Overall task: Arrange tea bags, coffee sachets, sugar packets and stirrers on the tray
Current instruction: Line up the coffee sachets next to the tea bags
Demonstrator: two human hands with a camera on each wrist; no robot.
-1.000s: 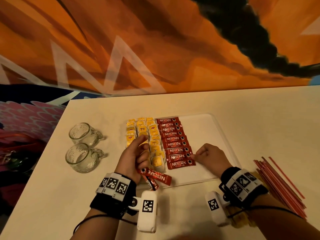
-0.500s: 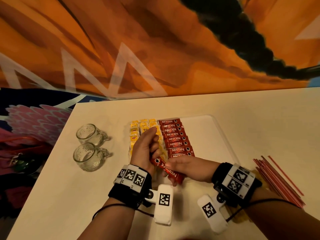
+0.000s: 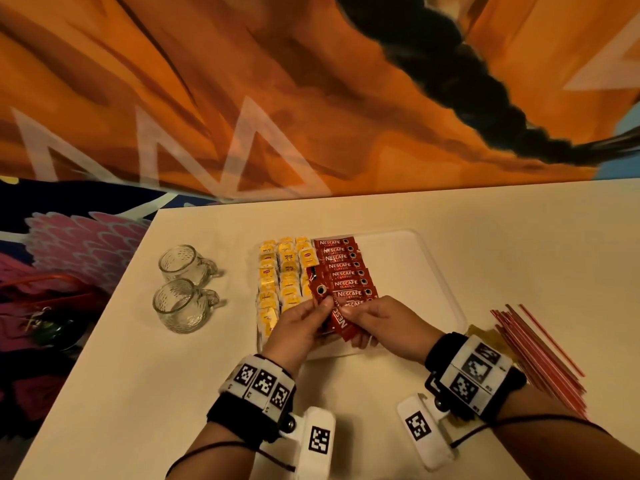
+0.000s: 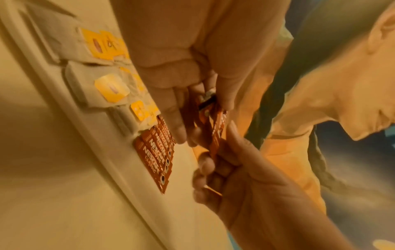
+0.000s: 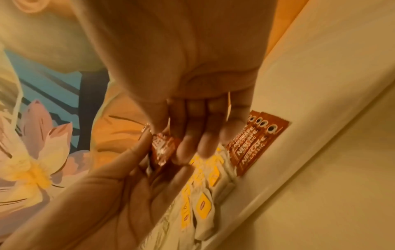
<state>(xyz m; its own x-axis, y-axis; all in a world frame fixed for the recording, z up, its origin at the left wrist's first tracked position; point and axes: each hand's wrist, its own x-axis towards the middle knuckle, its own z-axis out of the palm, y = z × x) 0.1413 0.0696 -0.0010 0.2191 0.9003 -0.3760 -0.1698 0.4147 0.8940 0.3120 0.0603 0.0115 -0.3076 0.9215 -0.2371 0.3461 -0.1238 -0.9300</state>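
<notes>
While both hands pinch sachets (image 3: 341, 318) over tray (image 3: 446, 289) near edge, tray's rt half bare.

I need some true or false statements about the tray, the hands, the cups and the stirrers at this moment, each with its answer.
1. Both hands hold red coffee sachets. True.
2. The stirrers lie on the tray. False: they lie on the table, right of it.
3. The tea bags are left of the coffee row. True.
4. Three glass cups stand left of the tray. False: two.
5. The left hand is empty. False: it pinches sachets.
</notes>
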